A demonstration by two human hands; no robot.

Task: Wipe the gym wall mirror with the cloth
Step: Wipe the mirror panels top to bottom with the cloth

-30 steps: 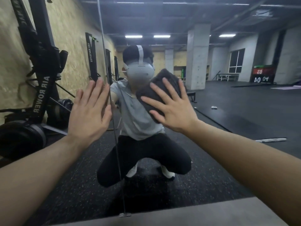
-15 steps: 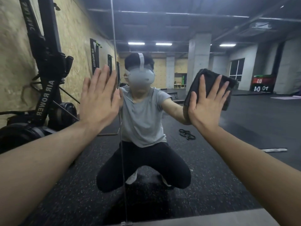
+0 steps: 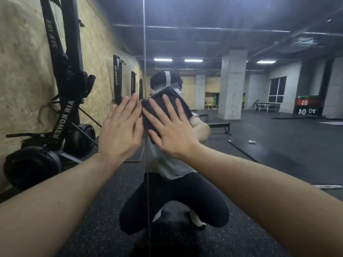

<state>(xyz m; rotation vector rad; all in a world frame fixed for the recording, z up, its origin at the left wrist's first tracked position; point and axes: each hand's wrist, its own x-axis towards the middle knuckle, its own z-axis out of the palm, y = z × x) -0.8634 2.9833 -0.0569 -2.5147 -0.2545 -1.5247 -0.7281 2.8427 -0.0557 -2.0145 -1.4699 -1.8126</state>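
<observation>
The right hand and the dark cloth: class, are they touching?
Touching. The head view shows the right hand spread flat over the cloth, fingers lying on the fabric with no gap.

The left hand (image 3: 120,130) blocks the cloth (image 3: 157,106) leftward; bare mirror (image 3: 259,145) lies open rightward.

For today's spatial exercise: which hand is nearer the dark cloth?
Right. The right hand presses flat on the cloth against the mirror; the left hand rests just beside its left edge.
</observation>
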